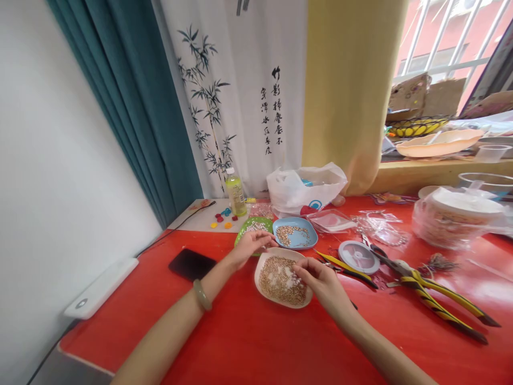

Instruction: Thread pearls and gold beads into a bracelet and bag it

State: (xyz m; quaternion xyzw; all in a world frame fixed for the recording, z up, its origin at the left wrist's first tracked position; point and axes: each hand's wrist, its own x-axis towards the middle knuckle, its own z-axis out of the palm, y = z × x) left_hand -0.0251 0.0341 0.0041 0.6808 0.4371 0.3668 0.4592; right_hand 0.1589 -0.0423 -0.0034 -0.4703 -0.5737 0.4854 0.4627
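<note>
A cream dish [259,271] full of small golden beads sits on the red table [248,337]. My right hand [320,280] hovers over the dish's right side, fingertips pinched on something too small to name, near a few white beads. My left hand [250,245] reaches past the dish's far rim, fingers curled together over the edge of a green dish [243,231] of pale beads. A blue dish [308,238] with golden beads lies just beyond. A green bangle is on my left wrist.
Yellow-handled pliers [444,299], a smaller yellow tool [340,264] and a round thread spool [358,255] lie to the right. A black phone [191,264] lies left. A bottle [235,193], a white plastic bag [304,190] and stacked wrapped plates [460,216] stand at the back.
</note>
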